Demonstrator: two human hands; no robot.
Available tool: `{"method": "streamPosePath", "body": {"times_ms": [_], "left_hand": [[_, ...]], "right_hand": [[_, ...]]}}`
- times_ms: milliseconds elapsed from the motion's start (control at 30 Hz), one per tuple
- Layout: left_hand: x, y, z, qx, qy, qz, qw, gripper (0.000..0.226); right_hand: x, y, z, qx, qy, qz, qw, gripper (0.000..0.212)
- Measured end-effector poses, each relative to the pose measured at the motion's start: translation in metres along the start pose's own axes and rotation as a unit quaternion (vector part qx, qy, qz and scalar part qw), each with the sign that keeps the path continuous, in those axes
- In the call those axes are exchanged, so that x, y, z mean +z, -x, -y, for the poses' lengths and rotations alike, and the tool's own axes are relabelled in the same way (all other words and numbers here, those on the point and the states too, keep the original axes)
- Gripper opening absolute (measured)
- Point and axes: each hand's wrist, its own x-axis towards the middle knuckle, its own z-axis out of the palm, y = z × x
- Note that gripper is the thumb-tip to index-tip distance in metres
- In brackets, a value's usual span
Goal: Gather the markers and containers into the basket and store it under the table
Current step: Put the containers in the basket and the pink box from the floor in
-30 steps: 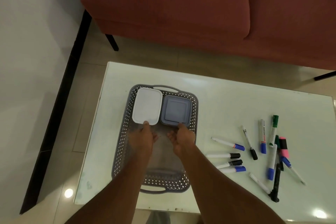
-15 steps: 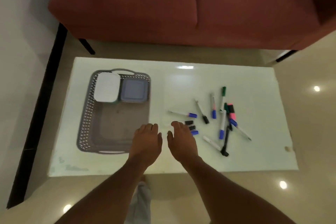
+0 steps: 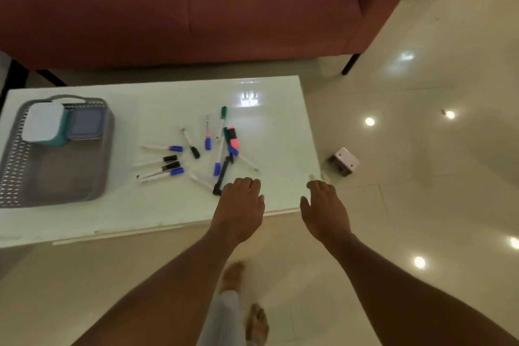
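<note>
A grey perforated basket point(image 3: 16, 166) sits at the left end of the white table point(image 3: 157, 205). Inside its far end stand a teal container with a white lid point(image 3: 42, 125) and a grey-lidded container point(image 3: 85, 123). Several markers point(image 3: 174, 161) lie scattered on the table's middle, with a pink highlighter point(image 3: 233, 139) among them and a black marker point(image 3: 222, 175) nearest me. My left hand point(image 3: 240, 209) hovers open, palm down, just beside the black marker's near end. My right hand point(image 3: 325, 208) is open over the table's right front corner. Both hands hold nothing.
A red sofa point(image 3: 196, 3) stands behind the table. A small white box-like object point(image 3: 344, 161) lies on the shiny tiled floor right of the table. My feet point(image 3: 244, 298) show below on the floor.
Both hands left the containers in the basket and swung right to the marker pile. The view shifted right, so the basket now sits at the left edge.
</note>
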Motion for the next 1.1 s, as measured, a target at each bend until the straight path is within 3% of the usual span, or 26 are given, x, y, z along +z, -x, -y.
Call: {"method": "streamPosePath", "body": {"times_ms": [267,700,900,1100], "left_hand": [[0.047,-0.108,-0.102,0.030,0.002,-0.011,0.999,0.044],[0.171,-0.273,-0.223,-0.057,0.079,0.057,0.994,0.016],[0.257,-0.338,-0.245,-0.182,0.110,0.062,0.975,0.024],[0.394,-0.382,-0.264,-0.365,0.171,0.068,0.913,0.034]], "right_hand": [[-0.037,-0.068,-0.138,0.046,0.012,0.016,0.999,0.030],[-0.020,-0.255,-0.298,0.029,0.026,0.115,0.993,0.035],[0.052,-0.332,-0.373,-0.037,0.045,0.179,0.982,0.035],[0.157,-0.389,-0.454,-0.107,0.059,0.223,0.967,0.042]]}}
